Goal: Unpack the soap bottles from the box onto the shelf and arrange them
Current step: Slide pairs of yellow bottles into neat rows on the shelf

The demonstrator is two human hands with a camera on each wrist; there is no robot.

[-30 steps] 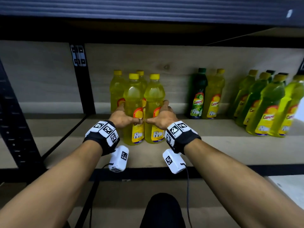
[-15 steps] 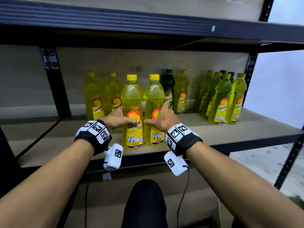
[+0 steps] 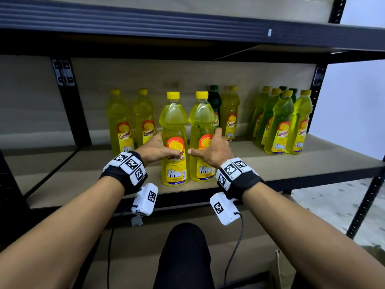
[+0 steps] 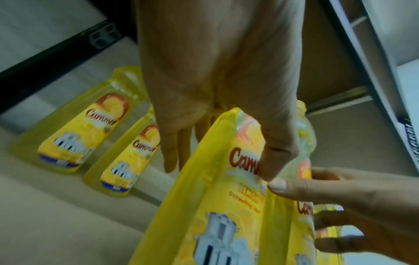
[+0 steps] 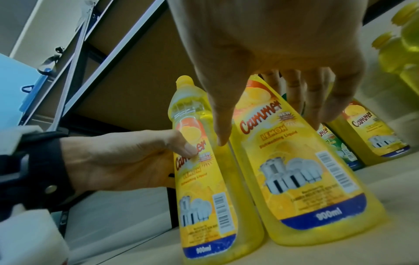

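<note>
A: Hands?
B: Left hand (image 3: 153, 148) has its grip on the left front bottle (image 3: 174, 140), thumb across the label, fingers along the far left side. The left wrist view shows those fingers fairly straight beside the bottle, thumb pressed on the label.
A: Right?
B: Right hand (image 3: 214, 151) on the right front bottle (image 3: 201, 136), thumb out toward the left thumb, fingers round the right side. In the right wrist view the fingers curve past the bottle's edge. Holding it, not a tight wrap.
A: Where are the two bottles?
B: Upright on the shelf (image 3: 291, 163), near the front edge, side by side and touching or almost. Yellow caps, yellow liquid, labels facing out.
A: Others?
B: Two yellow bottles (image 3: 131, 124) at the back left, upright, slightly apart. Dark green bottle (image 3: 214, 101) behind the right front one, with a yellow bottle (image 3: 230, 115) just beside it. A cluster of yellow-green bottles (image 3: 283, 122) at the far right, packed close.
A: Box?
B: Only a cardboard corner (image 3: 281, 268) low right, below the shelf; can't tell what it is.
A: Anything else?
B: Dark knee (image 3: 185, 253) at bottom centre, marker wristbands on both wrists.
</note>
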